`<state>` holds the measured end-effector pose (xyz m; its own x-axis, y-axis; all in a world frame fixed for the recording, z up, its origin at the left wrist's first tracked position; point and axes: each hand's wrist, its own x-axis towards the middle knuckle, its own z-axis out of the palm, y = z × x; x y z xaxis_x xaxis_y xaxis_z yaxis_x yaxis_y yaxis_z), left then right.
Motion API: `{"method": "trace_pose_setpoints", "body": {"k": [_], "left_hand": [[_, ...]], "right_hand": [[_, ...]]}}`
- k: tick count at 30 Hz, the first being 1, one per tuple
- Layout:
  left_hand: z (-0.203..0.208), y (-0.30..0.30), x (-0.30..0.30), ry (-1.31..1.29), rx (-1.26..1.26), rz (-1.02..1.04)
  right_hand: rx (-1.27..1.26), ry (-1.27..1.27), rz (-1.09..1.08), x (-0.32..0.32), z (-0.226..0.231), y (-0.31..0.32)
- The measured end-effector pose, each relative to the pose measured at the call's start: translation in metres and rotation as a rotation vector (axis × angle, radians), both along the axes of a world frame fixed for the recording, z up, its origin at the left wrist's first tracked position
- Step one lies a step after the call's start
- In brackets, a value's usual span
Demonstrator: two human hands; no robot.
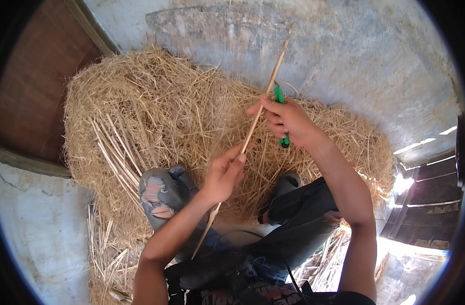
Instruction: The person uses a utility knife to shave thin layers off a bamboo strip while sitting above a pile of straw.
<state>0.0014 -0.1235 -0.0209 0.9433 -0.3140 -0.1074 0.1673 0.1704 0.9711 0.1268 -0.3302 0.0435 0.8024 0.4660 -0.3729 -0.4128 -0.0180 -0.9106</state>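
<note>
A long thin bamboo stick [276, 69] runs slantwise from near the wall down past my lap. My left hand [223, 174] is closed around its middle, thumb lying along it. Higher up, my right hand [289, 121] grips a green utility knife [279, 94], with the thumb against the stick. The knife's blade cannot be made out clearly. A thin pale curl shows just beyond the knife, close to the stick.
A large heap of straw [156, 96] fills the floor ahead of my legs. Several pale sticks [121, 152] lean by my left knee [158, 190]. A grey plaster wall [354, 56] stands behind the heap, a brown panel [44, 81] at the left. More split pieces [108, 259] lie at lower left.
</note>
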Motion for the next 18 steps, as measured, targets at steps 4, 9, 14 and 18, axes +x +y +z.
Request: {"method": "trace_pose_setpoints", "body": {"k": [4,9,14,18], "left_hand": [[0.001,0.004,-0.004,0.004,0.04,0.001],[-0.008,0.006,-0.011,-0.021,0.062,0.011],[-0.014,0.009,-0.019,-0.09,0.078,0.015],[-0.014,0.012,-0.02,-0.091,0.064,0.016]], "right_hand": [[0.069,0.022,-0.089,0.012,0.005,0.002],[0.149,-0.025,-0.243,0.027,0.002,-0.003],[0.247,-0.014,-0.39,0.034,0.009,-0.006],[0.312,-0.035,-0.34,0.03,0.004,-0.002]]}}
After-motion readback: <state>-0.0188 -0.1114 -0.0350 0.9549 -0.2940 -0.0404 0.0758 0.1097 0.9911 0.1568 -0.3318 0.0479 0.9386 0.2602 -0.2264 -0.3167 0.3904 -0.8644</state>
